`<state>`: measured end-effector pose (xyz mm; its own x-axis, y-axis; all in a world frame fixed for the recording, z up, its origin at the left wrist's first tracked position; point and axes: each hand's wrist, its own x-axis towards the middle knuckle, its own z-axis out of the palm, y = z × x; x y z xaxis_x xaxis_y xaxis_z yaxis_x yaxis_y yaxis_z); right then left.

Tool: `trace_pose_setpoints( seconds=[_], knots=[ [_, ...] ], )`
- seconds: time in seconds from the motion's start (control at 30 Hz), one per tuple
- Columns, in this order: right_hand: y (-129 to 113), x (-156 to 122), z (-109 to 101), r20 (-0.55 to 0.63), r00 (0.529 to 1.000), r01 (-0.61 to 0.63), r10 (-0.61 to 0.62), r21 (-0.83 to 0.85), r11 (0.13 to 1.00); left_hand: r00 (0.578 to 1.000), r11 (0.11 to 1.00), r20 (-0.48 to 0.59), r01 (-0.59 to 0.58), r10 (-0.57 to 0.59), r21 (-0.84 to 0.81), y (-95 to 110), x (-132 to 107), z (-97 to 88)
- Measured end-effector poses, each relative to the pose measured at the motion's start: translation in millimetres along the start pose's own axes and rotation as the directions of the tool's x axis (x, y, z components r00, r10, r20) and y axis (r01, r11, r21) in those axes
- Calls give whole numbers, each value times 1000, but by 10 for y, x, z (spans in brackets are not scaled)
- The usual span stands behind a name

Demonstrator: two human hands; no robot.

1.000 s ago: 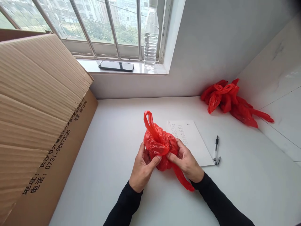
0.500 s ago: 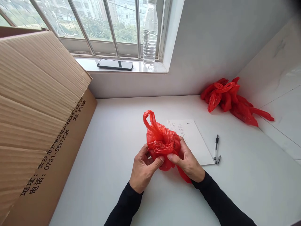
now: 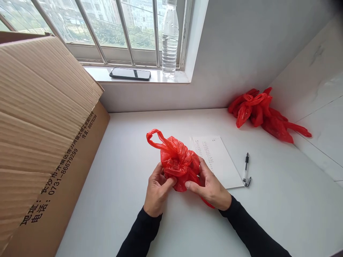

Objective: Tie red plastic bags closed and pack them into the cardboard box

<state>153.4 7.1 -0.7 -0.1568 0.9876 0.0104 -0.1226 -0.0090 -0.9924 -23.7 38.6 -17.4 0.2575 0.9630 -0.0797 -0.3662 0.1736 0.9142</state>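
Between my two hands is a bunched red plastic bag (image 3: 179, 159) with its mouth gathered in folds on top. One handle loop sticks out to the upper left, and another strip hangs down under my right wrist. My left hand (image 3: 158, 191) grips the bag's left side, thumb at the front and fingers mostly hidden behind. Around the right side my right hand (image 3: 210, 185) is closed, its thumb on the near face. What the bag contains, if anything, is hidden. A sheet of paper with writing (image 3: 221, 162) lies just behind my right hand.
A large cardboard box (image 3: 77, 157) stands along the left. A pen (image 3: 246, 166) lies right of the paper, its cap (image 3: 248, 182) near it. More red plastic bags (image 3: 257, 110) are heaped at the back right corner. A phone (image 3: 130, 74) and water bottle (image 3: 169, 46) are on the windowsill.
Both hands and the red bag have shifted slightly left. The bag has been turned, and its handle loop has swung from upright over to the left.
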Motion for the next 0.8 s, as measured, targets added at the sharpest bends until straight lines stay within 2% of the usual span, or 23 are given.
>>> trace_pose_setpoints(
  seconds=[0.13, 0.3, 0.37, 0.53, 0.7, 0.8],
  knots=[
    [1, 4, 3, -67, 998, 21, -22, -15, 1000, 998, 1000, 55, -2, 0, 26, 4, 9, 13],
    [-22, -4, 2, -94, 996, 2, 9, 117, 993, 970, 997, 241, 9, -28, 80, 52, -18, 93],
    [-26, -3, -2, -99, 995, 8, 3, 102, 995, 972, 998, 233, 20, -34, 62, 60, -27, 101],
    [-25, 18, -28, -68, 995, 71, -68, 46, 996, 993, 999, 116, 31, -34, 33, 39, -18, 58],
    [20, 24, -41, -119, 992, 44, -41, 23, 999, 988, 996, 143, 69, -62, -48, 29, -17, 33],
    [10, 21, -15, -81, 996, 40, -39, 15, 999, 988, 997, 145, 63, -55, -54, 39, -24, 27]
  ],
)
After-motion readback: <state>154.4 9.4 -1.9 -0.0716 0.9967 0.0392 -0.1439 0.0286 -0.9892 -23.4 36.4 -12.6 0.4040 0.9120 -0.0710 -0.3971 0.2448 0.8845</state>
